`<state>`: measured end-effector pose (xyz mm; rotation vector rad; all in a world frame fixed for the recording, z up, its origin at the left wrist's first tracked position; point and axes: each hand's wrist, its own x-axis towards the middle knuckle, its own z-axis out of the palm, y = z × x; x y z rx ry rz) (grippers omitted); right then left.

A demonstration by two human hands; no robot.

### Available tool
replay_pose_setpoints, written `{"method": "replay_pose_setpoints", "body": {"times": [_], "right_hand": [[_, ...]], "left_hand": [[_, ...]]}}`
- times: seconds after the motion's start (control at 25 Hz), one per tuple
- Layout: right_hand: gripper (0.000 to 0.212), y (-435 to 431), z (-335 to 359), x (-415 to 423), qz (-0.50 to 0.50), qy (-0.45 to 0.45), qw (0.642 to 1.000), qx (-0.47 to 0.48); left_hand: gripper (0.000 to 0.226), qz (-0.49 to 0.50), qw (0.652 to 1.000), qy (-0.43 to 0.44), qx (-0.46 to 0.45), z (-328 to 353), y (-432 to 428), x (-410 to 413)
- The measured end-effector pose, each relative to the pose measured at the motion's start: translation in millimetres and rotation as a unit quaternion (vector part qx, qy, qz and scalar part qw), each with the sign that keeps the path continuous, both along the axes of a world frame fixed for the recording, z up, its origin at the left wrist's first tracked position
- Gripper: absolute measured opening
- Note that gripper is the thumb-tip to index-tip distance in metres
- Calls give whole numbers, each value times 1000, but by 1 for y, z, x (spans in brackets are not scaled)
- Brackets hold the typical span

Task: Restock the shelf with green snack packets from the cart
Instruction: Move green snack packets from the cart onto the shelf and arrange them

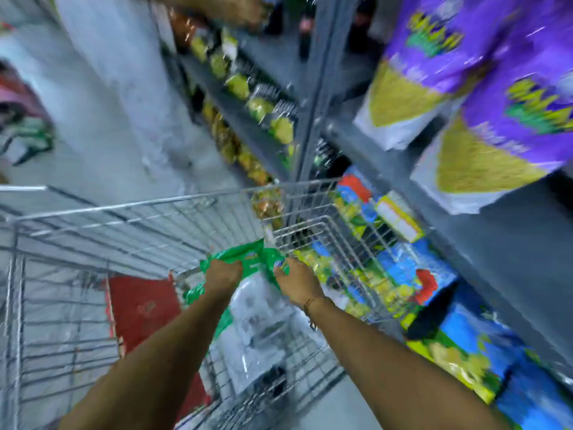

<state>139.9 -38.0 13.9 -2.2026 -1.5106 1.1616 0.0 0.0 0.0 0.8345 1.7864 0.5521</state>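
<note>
Both arms out over the cart [130,209], frame pretty blurred w/ motion. Left hand [224,274] curled onto the top edge of the green snack packets [248,259], fingers closed on the plastic; right hand [297,282] gripping the same bunch from the other side, thin bracelet [310,302] at the wrist. Looks like a clear outer bag w/ green packets inside, hanging down between the hands, inside the cart near its right wall, approx at the far right corner. Can't tell how many packets. Red pack [142,308] lies on the cart floor, left of the arms. Shelf [483,231] runs just beside the cart's right wall: purple bags [465,57] up top, blue-and-yellow packs [412,268] on the lower level.
</note>
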Motion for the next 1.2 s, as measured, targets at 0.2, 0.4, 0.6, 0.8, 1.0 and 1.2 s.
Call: {"method": "replay_pose_setpoints", "body": {"times": [0.2,0.4,0.6,0.8,1.0,1.2], "right_hand": [[46,30,-96,-33,-44,30,989,-141],[49,37,-110,-29,-23,8,979,-205],[19,4,-39,10,-171,38,973,-152],[18,-26,82,71,-246,50,953,169],[16,-85,155,136,-375,46,820,430],[12,-140,173,222,-528,-20,675,514]], "left_hand": [[33,71,976,-100,-178,-100,-17,-29],[36,135,965,-138,-179,-128,-20,-10],[21,111,980,-136,-96,-64,-44,31],[15,-65,959,-137,240,70,-35,95],[16,-241,867,-196,390,176,-46,183],[14,-423,788,-244,374,216,-80,309]]}}
